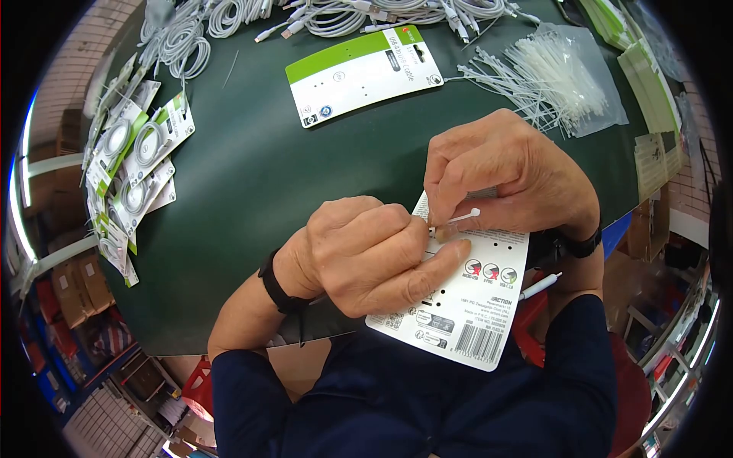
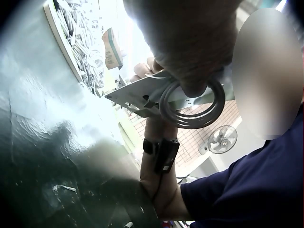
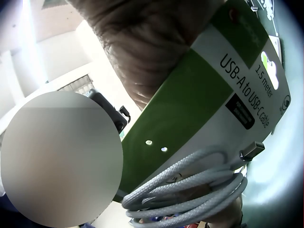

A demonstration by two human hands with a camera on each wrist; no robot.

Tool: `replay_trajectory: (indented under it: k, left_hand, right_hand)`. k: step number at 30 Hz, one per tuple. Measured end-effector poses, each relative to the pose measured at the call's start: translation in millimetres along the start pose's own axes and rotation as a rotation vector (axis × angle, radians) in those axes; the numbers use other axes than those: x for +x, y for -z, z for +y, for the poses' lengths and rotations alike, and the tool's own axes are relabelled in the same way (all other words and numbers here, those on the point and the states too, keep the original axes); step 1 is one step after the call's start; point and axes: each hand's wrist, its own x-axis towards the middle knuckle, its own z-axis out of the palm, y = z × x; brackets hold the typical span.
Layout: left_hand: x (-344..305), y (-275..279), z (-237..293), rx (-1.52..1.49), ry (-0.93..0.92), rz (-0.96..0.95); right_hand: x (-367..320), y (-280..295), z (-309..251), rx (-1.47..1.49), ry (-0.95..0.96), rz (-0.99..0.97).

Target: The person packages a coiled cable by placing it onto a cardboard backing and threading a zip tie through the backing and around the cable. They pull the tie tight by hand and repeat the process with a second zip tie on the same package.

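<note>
A white packaging card [image 1: 477,328], its printed back facing up, slants between my hands. My left hand [image 1: 374,256] grips the card, thumb on its back near the punched holes. With bent fingers and thumb, my right hand [image 1: 511,175] pinches a white cable tie [image 1: 462,218] at the card's upper part; its small square head shows. Under the card, against its green and white front, lies a coiled grey USB cable [image 3: 190,190], also seen as a ring of cable [image 2: 192,121] below the left hand. A white cable end [image 1: 540,286] sticks out past the card's right edge.
Another card [image 1: 363,80] lies face up on the dark green table [image 1: 229,168]. A bag of cable ties [image 1: 565,80] spills at the back right. Coiled cables [image 1: 183,46] line the far edge; carded cables [image 1: 134,168] pile at left. Stacked cards [image 1: 649,84] stand at right.
</note>
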Motion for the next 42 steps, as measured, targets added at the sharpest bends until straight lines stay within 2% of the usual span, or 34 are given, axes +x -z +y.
replay_trajectory:
  k: [5,8,11,12,14,15,17,20,23,28,35,40,42]
  left_hand:
    - [-1.4,-2.6,0.0,0.005,0.005,0.033]
    - [0.9,2.8,-2.0,-0.011,0.016,-0.015]
    - [3.6,5.3,-8.4,-0.092,0.136,-0.011]
    - [0.5,-0.6,-15.5,-0.069,0.179,0.091]
    - [-2.1,-8.0,-23.3,-0.075,0.361,0.272]
    - [-2.0,-8.9,-24.7,-0.025,0.498,0.318]
    - [3.7,-9.8,-20.1,-0.433,1.027,0.553]
    - [17.2,-9.8,-39.0,-0.771,1.096,0.789]
    - [28.0,-18.7,-48.0,-0.844,1.102,0.897]
    - [41.6,-36.9,-48.8,-0.919,1.13,1.012]
    - [34.5,-57.8,-51.0,-0.902,1.069,1.033]
    - [35.0,-57.0,-53.8,-0.871,1.034,1.016]
    - [33.8,-53.5,-56.0,-0.855,1.093,0.978]
  right_hand:
    - [-0.6,-1.1,2.3,0.015,0.004,0.012]
    - [-0.3,2.2,3.5,0.022,0.033,0.051]
    - [2.1,0.7,-1.5,0.064,0.035,0.459]
    - [2.0,1.6,4.9,0.1,0.097,0.633]
    - [-3.8,11.4,4.2,0.059,0.063,0.879]
    - [-4.3,14.4,5.3,0.021,0.124,0.908]
    - [-3.1,16.4,8.8,-0.056,0.249,0.964]
    - [6.1,4.6,2.1,-0.393,0.404,0.796]
    - [15.1,-7.3,2.2,-0.725,0.476,0.621]
    - [18.6,-17.6,25.9,-1.022,0.492,0.564]
    - [17.7,-17.2,30.5,-1.123,0.414,0.599]
    - [21.9,-20.3,32.4,-1.109,0.45,0.596]
    - [21.2,-23.9,31.2,-1.056,0.477,0.58]
